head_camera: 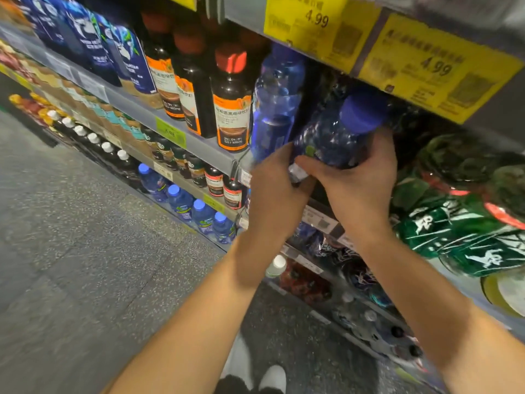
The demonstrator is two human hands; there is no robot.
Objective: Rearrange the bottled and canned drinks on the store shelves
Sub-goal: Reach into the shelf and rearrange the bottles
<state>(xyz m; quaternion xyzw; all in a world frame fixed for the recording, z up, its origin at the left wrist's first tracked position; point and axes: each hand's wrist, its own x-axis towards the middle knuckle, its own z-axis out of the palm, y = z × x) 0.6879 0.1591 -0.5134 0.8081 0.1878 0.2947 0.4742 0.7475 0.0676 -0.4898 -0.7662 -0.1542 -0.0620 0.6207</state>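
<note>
Looking down, we see our right hand (359, 177) wrapped around a blue bottle (335, 137), tipped over at the front of the shelf (199, 146). Our left hand (274, 189) touches its bottom end, but we cannot tell if those fingers grip. Just behind stands another blue bottle (277, 103), then brown bottles (231, 109). The green packs (460, 223) are blurry and cut off.

Dim, cool store light — deep shadow inside the shelves (181, 137). Motion blur smears the price tags (437, 66) and green packs (466, 231) at right; wide-angle bending tilts the floor (71, 251) — small glints on dark bottles (231, 100).
</note>
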